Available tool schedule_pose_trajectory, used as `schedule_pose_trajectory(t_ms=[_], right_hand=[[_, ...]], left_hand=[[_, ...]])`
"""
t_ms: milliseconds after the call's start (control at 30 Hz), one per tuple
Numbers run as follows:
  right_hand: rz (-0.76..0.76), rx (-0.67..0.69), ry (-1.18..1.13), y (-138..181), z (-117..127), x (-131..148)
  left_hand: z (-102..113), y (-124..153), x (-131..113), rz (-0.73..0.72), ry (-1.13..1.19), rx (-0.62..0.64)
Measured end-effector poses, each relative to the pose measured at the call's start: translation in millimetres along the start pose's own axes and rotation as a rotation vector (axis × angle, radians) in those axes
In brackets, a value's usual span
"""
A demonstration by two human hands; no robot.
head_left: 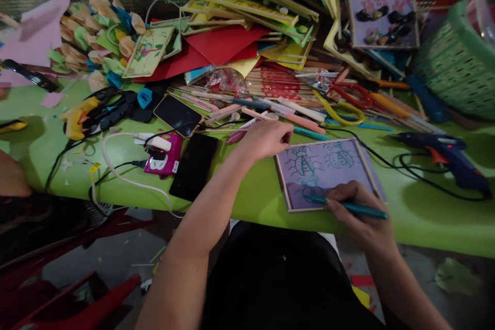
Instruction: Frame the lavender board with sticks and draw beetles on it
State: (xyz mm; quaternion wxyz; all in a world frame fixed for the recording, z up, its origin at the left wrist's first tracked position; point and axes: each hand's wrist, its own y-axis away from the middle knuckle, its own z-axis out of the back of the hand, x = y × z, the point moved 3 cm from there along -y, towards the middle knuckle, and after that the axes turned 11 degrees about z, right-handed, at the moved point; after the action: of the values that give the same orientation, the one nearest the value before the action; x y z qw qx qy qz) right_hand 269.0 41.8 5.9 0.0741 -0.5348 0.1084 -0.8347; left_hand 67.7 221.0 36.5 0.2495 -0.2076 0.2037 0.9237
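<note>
My right hand (358,211) grips a teal marker (363,209), its tip on a purple card (323,165) edged with thin wooden sticks. Two beetle-like bugs are drawn in green along the card's far half. A third, partial bug (309,188) lies under the marker tip. My left hand (268,139) is closed at the card's far left corner, its fingers curled; whatever they hold, if anything, is hidden. Just beyond it lie several markers, among them a teal one (310,133).
Left of the card are a black phone (195,166), another phone (178,115) and a magenta power adapter (164,157) with cables. A blue glue gun (444,152) lies right, its cord running behind the card. Scissors (340,108), stacked framed cards and a green basket (456,56) stand farther back.
</note>
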Motion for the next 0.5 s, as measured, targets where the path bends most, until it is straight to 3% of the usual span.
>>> schedule_pose_trajectory(t_ms=[500], right_hand=[[0.018, 0.056, 0.074, -0.8, -2.8, 1.2]], left_hand=[[-0.9, -1.2, 0.9, 0.005, 0.001, -0.001]])
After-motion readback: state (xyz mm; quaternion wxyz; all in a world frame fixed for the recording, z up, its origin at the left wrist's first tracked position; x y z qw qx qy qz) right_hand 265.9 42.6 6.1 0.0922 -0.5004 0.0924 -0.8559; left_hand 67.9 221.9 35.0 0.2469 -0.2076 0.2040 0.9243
